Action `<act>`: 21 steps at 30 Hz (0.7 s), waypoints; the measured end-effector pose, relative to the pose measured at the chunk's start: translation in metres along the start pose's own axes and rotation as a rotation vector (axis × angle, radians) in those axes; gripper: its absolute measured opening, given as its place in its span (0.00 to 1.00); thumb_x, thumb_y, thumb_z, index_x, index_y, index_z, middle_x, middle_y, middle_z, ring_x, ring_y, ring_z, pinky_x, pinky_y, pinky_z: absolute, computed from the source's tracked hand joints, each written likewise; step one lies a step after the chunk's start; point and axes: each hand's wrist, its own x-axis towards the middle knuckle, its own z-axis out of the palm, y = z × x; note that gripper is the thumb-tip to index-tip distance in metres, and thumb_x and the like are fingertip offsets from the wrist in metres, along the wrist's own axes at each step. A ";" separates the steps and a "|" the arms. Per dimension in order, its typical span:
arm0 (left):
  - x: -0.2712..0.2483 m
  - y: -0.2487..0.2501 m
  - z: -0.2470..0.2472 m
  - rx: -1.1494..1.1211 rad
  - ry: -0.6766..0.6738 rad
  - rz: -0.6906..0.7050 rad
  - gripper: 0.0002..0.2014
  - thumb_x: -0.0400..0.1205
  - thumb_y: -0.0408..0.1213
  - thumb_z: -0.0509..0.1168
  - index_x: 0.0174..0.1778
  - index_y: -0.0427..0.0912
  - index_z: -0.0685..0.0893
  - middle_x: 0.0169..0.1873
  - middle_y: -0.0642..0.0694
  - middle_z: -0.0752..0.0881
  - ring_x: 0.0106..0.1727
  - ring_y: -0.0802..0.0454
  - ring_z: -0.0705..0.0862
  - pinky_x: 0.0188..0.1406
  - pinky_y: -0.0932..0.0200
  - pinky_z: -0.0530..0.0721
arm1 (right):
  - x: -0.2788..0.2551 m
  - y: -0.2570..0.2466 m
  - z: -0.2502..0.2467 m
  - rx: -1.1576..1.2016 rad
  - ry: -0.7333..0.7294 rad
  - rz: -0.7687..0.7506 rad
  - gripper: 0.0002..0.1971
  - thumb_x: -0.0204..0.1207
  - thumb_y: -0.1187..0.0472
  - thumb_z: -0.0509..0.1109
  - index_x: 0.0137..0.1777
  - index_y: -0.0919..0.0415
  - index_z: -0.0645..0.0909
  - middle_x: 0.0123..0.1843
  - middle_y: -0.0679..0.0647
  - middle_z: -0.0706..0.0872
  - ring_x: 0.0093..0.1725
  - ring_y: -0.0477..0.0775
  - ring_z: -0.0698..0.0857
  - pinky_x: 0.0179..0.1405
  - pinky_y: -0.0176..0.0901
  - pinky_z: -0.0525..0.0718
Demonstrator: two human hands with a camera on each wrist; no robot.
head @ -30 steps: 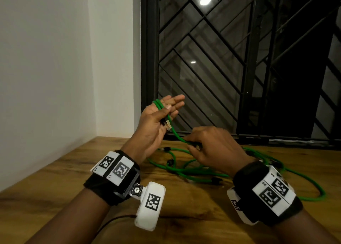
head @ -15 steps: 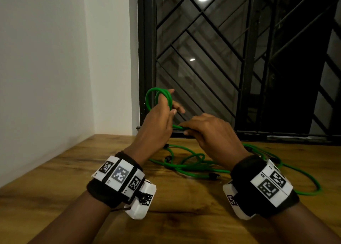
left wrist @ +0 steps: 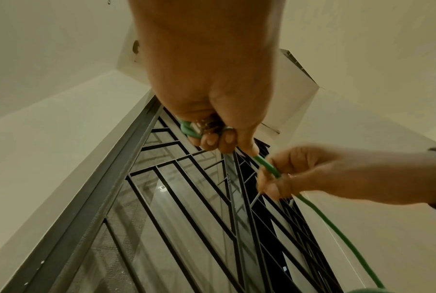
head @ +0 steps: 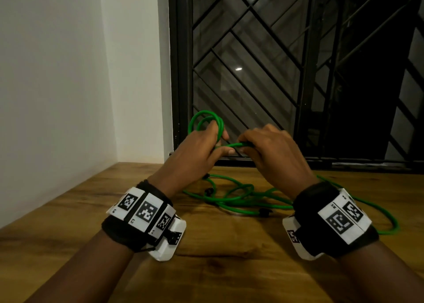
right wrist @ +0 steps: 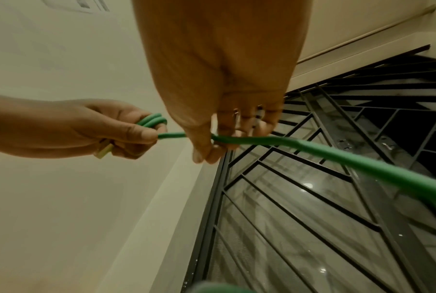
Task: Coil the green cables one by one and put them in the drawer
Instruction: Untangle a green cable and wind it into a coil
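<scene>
Head view: left hand (head: 195, 151) grips a small coil (head: 206, 123) of green cable, loops sticking up at 12 o'clock of the fist; right hand (head: 273, 151) just beside it at 3 o'clock, pinching the same cable's run (head: 236, 144) between them. Rest of the green cables (head: 241, 199) lie tangled on the wooden tabletop (head: 68, 222) below the hands, in front of the window grille (head: 252, 61). Left wrist view: left hand (left wrist: 211, 89) fingers curled over the cable loops (left wrist: 189, 129), connector end tucked in the fist; right hand (left wrist: 299, 178) pinches the strand. Right wrist view: right hand (right wrist: 224, 89) thumb and fingers clamp the strand (right wrist: 312, 150), which runs off toward 4 o'clock.
</scene>
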 end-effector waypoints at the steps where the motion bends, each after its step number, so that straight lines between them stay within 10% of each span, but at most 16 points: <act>1: 0.000 -0.002 -0.001 0.041 0.029 0.002 0.09 0.85 0.41 0.67 0.57 0.44 0.75 0.33 0.53 0.84 0.37 0.65 0.84 0.36 0.63 0.78 | -0.001 0.006 0.001 -0.048 -0.030 0.040 0.04 0.84 0.53 0.67 0.54 0.50 0.82 0.47 0.48 0.86 0.51 0.56 0.79 0.45 0.53 0.77; 4: 0.000 -0.007 -0.005 0.105 0.119 -0.015 0.08 0.85 0.42 0.66 0.54 0.44 0.76 0.30 0.60 0.78 0.33 0.71 0.80 0.30 0.72 0.70 | -0.010 0.033 0.003 -0.250 -0.155 0.343 0.09 0.85 0.55 0.65 0.56 0.56 0.86 0.52 0.56 0.85 0.58 0.63 0.79 0.45 0.53 0.80; 10: 0.002 -0.009 -0.008 0.102 0.179 -0.026 0.08 0.86 0.43 0.65 0.53 0.44 0.75 0.31 0.58 0.78 0.32 0.62 0.80 0.31 0.58 0.78 | -0.030 0.082 -0.011 -0.374 -0.423 0.903 0.21 0.85 0.42 0.64 0.60 0.60 0.84 0.56 0.61 0.86 0.59 0.65 0.86 0.49 0.50 0.74; 14: 0.000 -0.008 -0.003 0.127 0.154 -0.009 0.06 0.86 0.43 0.64 0.52 0.46 0.75 0.31 0.59 0.78 0.31 0.65 0.79 0.29 0.69 0.70 | -0.034 0.089 -0.009 -0.367 -0.392 0.918 0.24 0.83 0.40 0.67 0.59 0.62 0.84 0.53 0.62 0.86 0.58 0.67 0.86 0.48 0.51 0.74; 21: 0.001 -0.015 -0.009 0.051 0.237 -0.071 0.06 0.88 0.42 0.62 0.51 0.43 0.76 0.31 0.58 0.77 0.31 0.64 0.79 0.27 0.70 0.70 | -0.021 0.080 -0.003 -0.154 0.103 0.589 0.17 0.89 0.54 0.58 0.54 0.67 0.82 0.48 0.73 0.87 0.48 0.78 0.86 0.44 0.60 0.82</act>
